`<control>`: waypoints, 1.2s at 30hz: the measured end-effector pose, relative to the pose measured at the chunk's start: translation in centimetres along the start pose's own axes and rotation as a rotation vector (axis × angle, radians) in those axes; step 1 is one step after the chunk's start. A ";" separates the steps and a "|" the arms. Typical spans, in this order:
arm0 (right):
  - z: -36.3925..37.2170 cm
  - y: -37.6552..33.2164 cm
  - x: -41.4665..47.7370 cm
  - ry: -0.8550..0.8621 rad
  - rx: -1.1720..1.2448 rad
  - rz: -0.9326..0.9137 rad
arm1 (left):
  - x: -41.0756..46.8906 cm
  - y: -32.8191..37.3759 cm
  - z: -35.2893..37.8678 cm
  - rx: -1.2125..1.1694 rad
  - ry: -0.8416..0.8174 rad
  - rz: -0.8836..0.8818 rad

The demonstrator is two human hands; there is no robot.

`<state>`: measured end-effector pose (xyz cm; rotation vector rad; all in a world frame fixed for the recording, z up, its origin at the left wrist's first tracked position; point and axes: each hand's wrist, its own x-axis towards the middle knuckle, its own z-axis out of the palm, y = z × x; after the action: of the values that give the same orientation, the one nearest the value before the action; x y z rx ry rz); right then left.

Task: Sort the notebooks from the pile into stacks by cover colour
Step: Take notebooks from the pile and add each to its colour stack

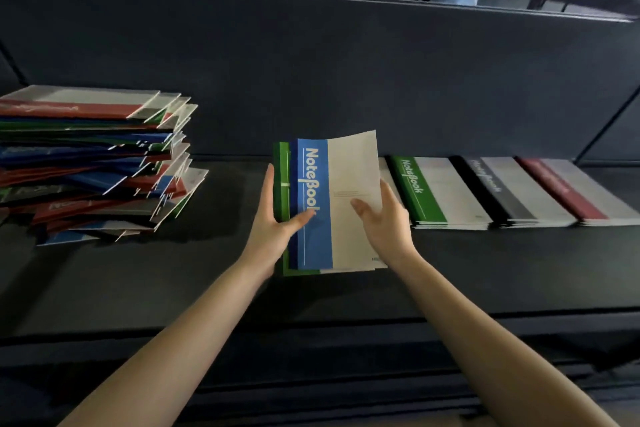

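A blue-and-white notebook [332,204] is held up in the middle, with a green one [281,180] showing behind its left edge. My left hand [277,222] grips their left side, thumb on the blue cover. My right hand [384,218] holds the right side, thumb on the white part. A tall mixed pile of notebooks [93,163] stands at the left. To the right lie three sorted stacks: green [433,191], black [505,194] and red [571,191]. A white edge of another stack shows behind my right hand.
The dark table [207,270] runs across the view, backed by a dark partition wall [311,62]. Its front edge [311,322] passes under my forearms. Shelves and people are visible beyond the partition.
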<state>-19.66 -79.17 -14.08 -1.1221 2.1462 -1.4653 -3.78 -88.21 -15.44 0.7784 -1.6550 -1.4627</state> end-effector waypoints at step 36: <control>0.6 4.6 10.1 -0.123 -0.956 0.035 | 1.9 -0.7 -3.0 0.108 0.146 -0.077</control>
<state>-27.78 -86.26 -16.74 -1.3604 2.7973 -0.2588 -2.21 -91.41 -15.71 0.9944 -1.6185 -1.3435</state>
